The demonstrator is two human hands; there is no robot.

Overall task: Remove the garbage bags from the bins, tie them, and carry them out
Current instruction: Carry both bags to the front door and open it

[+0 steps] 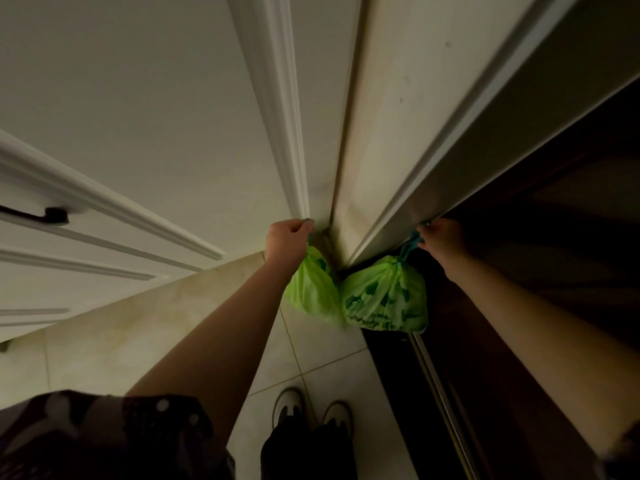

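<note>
Two tied green bags hanging straight down at frame centre, long axes vertical — left bag gripped by left hand, right bag hung by its blue drawstring from right hand — nearer the dark doorway at right.

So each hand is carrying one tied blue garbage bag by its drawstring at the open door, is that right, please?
Not quite: the bags are green, not blue; only the drawstrings look blue. The head view shows the left hand holding the left green bag and the right hand holding the right green bag by the door.
</note>
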